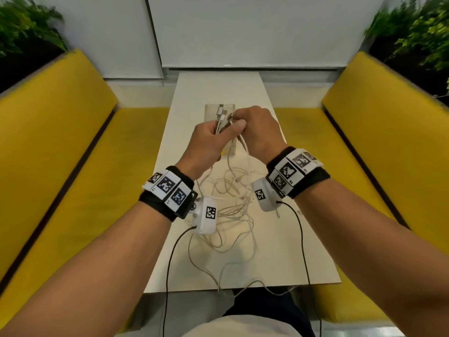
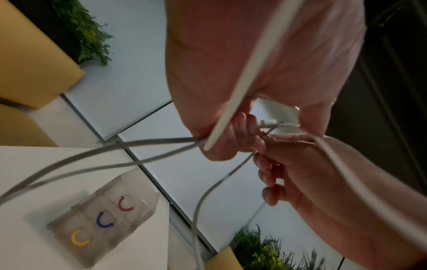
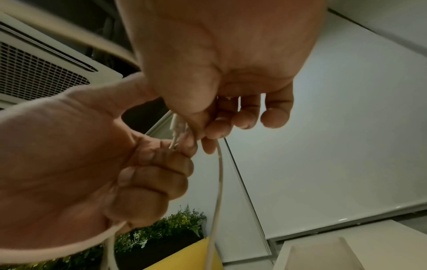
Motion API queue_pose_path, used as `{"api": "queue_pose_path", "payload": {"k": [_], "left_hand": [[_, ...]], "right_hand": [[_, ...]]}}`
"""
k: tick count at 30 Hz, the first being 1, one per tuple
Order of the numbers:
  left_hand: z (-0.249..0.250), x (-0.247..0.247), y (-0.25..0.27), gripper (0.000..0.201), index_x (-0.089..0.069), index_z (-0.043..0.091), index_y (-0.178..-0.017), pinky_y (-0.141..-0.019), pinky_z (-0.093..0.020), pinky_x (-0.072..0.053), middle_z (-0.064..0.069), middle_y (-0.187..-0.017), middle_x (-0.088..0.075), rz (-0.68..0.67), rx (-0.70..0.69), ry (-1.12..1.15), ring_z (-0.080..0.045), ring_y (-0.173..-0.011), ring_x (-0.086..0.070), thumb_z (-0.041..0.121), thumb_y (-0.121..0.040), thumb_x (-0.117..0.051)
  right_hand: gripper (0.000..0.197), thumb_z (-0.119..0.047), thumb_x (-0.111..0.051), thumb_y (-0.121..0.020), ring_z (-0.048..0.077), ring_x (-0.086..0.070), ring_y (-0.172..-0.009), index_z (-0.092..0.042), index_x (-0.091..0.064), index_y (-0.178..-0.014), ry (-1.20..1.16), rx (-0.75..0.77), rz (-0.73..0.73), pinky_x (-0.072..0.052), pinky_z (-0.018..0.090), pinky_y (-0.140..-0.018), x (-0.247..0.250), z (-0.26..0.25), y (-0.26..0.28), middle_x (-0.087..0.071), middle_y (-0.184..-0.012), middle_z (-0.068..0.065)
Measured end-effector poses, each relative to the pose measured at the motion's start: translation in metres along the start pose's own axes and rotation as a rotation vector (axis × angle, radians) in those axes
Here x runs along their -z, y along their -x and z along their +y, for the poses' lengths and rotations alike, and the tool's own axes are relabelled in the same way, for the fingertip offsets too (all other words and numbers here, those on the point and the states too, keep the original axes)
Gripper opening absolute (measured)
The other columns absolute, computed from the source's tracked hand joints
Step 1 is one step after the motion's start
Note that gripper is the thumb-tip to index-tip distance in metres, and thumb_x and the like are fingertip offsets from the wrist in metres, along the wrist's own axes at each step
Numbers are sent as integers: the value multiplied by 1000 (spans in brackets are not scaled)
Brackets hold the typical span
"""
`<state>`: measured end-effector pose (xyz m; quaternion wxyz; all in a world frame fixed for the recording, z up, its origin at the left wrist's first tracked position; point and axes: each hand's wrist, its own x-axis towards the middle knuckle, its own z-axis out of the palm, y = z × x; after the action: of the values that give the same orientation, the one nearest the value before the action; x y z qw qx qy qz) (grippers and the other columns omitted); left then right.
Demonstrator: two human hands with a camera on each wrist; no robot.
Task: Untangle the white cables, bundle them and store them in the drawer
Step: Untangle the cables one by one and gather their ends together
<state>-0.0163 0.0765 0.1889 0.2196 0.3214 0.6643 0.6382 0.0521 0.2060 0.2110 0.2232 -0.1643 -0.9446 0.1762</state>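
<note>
Pinching white cables (image 1: 233, 210) between fingers (image 1: 237, 124)

white cables (image 1: 233, 210), yellow benches (image 1: 73, 132), seemingly clear drawer box (image 2: 104, 217), black-and-white patterned wristbands (image 1: 167, 188)

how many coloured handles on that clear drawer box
3, in a row on the clear drawer box on the table in the left wrist view: red handle, blue handle, yellow handle. Others may be hidden.
</note>
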Motion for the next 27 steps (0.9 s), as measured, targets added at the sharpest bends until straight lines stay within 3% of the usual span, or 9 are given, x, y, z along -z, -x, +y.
{"api": "queue_pose_path", "payload": {"k": [4, 7, 9, 12, 15, 17, 19, 22, 27], "left_hand": [[4, 10, -2, 31, -55, 14, -67, -43, -23, -26, 11, -47, -35, 87, 1, 7, -9, -40, -28, 16, -95, -67], [13, 18, -1, 30, -57, 14, -70, -42, -22, -24, 11, -45, -35, 164, -42, 123, -7, -38, -25, 15, -99, -63], [17, 24, -1, 29, -57, 14, -71, -42, -22, -23, 7, -48, -36, 219, -88, 180, -9, -40, -26, 16, -100, -63], [16, 34, -2, 32, -58, 15, -71, -42, -24, -23, 4, -50, -36, 258, -119, 182, -11, -41, -26, 25, -100, -64], [10, 39, -4, 35, -58, 15, -75, -41, -24, -24, 9, -49, -35, 337, -92, 210, -9, -42, -26, 37, -102, -59], [7, 40, -6, 29, -57, 14, -76, -42, -25, -22, 10, -50, -35, 365, -81, 282, -9, -44, -25, 30, -101, -59], [5, 40, -7, 19, -53, 16, -74, -43, -26, -20, 8, -52, -34, 360, -78, 355, -11, -47, -23, 18, -92, -60], [4, 39, -6, 7, -52, 14, -76, -45, -26, -19, 4, -58, -32, 319, -61, 497, -12, -50, -22, 19, -80, -49], [0, 38, -4, 16, -53, 14, -78, -45, -26, -23, 4, -59, -36, 290, -64, 503, -10, -50, -27, 19, -88, -42]], "right_hand": [[21, -29, -58, -96, 14, -56, -63, -22, -68, -79, -74, -3, 6, -38, 28, -57, -3, 5, -1, -58, -65, -10], [37, -36, -60, -96, 5, -44, -52, -27, -52, -61, -130, -53, -32, -31, 29, -52, -15, 21, 5, -49, -53, -11], [37, -35, -60, -96, 8, -46, -53, -24, -54, -61, -177, -91, -105, -38, 33, -55, -28, 35, 14, -52, -55, -8], [25, -28, -62, -96, 18, -62, -71, -15, -74, -79, -243, -129, -260, -49, 34, -70, -45, 56, 29, -71, -76, 1], [20, -22, -64, -94, 5, -64, -80, -13, -80, -84, -227, -164, -427, -47, 27, -77, -48, 70, 41, -74, -89, -5], [18, -16, -65, -93, -1, -65, -77, -9, -80, -87, -181, -192, -608, -50, 22, -75, -48, 77, 50, -76, -89, -6], [21, -6, -58, -92, -8, -61, -61, -4, -79, -89, -127, -234, -805, -46, 12, -61, -51, 78, 65, -73, -82, -5], [22, -12, -57, -91, 7, -58, -60, -6, -78, -87, -55, -300, -1014, -45, 20, -59, -67, 79, 94, -74, -81, 2], [24, -29, -73, -84, 16, -60, -61, -6, -76, -89, 264, -331, -1273, -48, 26, -60, -98, 85, 134, -69, -69, -2]]}}
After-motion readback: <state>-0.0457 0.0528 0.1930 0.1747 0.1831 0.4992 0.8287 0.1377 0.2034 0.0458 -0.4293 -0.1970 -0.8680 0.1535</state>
